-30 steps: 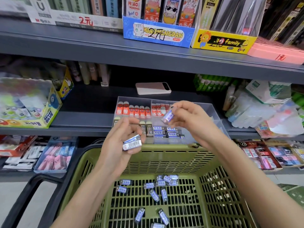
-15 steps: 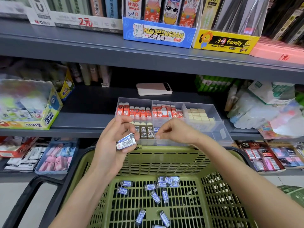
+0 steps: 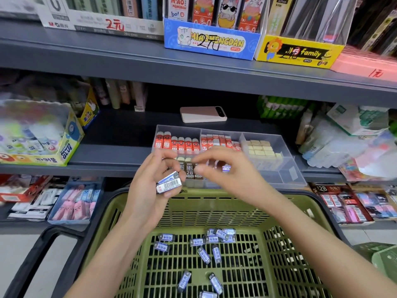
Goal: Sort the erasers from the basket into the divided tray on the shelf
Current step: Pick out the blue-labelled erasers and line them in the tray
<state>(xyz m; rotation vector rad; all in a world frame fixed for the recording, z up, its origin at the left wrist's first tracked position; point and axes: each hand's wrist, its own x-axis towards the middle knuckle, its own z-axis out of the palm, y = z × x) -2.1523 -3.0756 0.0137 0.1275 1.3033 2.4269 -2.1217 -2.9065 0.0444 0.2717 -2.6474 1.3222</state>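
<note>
Erasers (image 3: 169, 183), sleeved: small, light, firm, likely slick in wrap; best pinched by long sides. Left hand (image 3: 148, 188) pinches a few (barcode up); right hand (image 3: 227, 175) loose-fingered, apparently empty.

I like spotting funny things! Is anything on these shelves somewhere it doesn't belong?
Yes. What looks like a pink phone lies flat on the middle shelf, just behind the divided tray. Everything around it is packaged stationery, so it seems left there, not stock.

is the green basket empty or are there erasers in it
Not empty: loose erasers lie scattered on the basket floor, and the left hand grips a small stack more.
</note>
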